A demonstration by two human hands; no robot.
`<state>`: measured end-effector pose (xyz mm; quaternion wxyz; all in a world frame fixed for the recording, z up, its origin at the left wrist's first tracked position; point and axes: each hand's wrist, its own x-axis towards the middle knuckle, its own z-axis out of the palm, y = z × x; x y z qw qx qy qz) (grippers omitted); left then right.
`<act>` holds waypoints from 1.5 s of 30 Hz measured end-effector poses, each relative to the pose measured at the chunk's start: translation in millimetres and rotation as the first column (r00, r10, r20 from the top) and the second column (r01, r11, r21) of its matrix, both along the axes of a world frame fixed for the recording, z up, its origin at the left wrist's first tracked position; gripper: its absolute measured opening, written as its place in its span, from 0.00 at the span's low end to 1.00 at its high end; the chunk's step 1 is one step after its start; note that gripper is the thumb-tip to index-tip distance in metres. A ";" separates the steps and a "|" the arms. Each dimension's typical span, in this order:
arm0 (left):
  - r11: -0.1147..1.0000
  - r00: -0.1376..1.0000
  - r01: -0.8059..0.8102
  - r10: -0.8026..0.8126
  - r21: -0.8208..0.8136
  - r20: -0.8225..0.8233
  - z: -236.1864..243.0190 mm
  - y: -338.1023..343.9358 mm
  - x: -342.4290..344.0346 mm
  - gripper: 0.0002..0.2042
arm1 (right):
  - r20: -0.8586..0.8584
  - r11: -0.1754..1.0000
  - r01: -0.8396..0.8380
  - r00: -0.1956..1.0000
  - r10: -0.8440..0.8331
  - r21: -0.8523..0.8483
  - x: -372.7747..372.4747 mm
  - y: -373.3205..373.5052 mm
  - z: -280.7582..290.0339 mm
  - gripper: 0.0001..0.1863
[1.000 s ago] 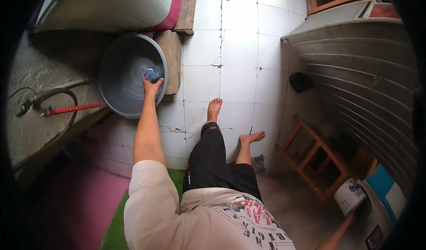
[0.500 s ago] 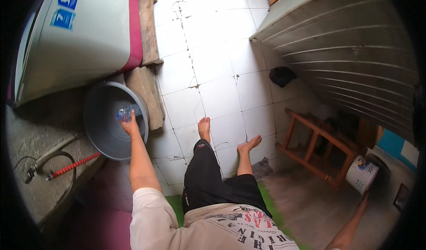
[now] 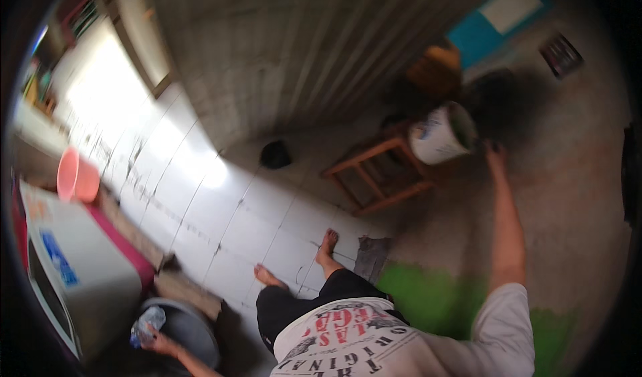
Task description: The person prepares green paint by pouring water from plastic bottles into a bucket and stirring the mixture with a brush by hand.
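Over the white-tiled floor [image 3: 221, 216], the left hand [image 3: 155, 340] is gripping a crumpled plastic bottle [image 3: 144, 325] above the grey basin [image 3: 190, 330], while the right hand [image 3: 495, 155], fingers unclear, is reaching toward the white bucket [image 3: 438, 136], best approached slowly.

Your left hand [image 3: 155, 340] grips a plastic bottle [image 3: 146, 325] over the grey basin [image 3: 190, 330]; your right hand [image 3: 495, 156] reaches beside the white bucket [image 3: 438, 136].

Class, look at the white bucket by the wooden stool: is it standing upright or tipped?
Tipped: the white bucket leans with its dark mouth facing sideways.
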<state>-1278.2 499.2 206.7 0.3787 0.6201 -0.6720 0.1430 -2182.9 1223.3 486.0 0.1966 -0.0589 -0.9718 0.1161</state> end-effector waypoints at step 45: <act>-0.564 -0.826 0.179 -0.532 0.807 -0.189 328.7 373.8 -1009.3 0.35 | -0.072 0.841 -0.024 0.997 -0.018 -0.540 49.5 -70.5 28.9 0.11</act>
